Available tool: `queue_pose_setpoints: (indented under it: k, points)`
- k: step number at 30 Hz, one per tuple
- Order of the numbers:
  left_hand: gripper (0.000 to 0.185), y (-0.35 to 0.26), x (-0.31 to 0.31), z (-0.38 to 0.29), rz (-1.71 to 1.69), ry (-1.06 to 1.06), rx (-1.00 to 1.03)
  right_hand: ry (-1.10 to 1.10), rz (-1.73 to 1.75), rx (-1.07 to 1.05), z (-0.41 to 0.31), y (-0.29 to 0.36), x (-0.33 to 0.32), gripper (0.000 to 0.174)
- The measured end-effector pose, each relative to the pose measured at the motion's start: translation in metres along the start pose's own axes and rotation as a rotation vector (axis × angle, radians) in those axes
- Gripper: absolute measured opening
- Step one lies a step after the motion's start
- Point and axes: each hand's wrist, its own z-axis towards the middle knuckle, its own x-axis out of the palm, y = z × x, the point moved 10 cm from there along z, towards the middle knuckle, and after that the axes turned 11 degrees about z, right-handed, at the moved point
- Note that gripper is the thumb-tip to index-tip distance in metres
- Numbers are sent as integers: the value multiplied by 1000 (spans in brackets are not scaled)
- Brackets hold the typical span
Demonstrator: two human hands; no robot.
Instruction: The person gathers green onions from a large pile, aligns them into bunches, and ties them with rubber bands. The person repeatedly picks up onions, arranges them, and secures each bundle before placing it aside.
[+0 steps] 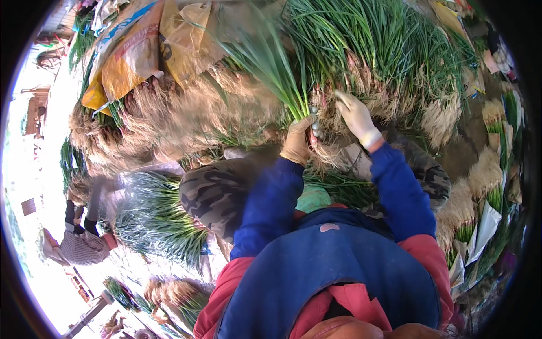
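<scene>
My left hand [299, 137], in a tan glove with grey fingertips, is closed around a few green onion stalks [292, 91]. Their long leaves point up and away from me, and their pale roots hang below the fist. To the right of them my right hand [355, 113], in a cream glove, is raised with its fingers extended and nothing seen in it. It is beside the roots of a large pile of green onions [381, 46], whose leaves point away from me.
Plastic sacks [133, 55] cover more rooted onions at upper left. Another bunch of green onions [161, 216] lies left of my camouflage-clad knee [211, 195]. Rooted bundles [457, 207] line the right side. A person [87, 245] is at far left.
</scene>
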Motion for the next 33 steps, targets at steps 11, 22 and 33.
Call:
queue_pose_setpoints:
  k: [11, 22, 33]
  points:
    - [17, 5, -13, 8, 359, -10, 110, -2, -210, -119, -23, 68, 17, 21]
    - [8, 4, 5, 1, 165, 28, 47, 45, -542, -409, -12, 49, 29, 10]
    - [21, 7, -6, -5, -16, 216, -101, 54, -127, 18, 20, 20, 45, 33]
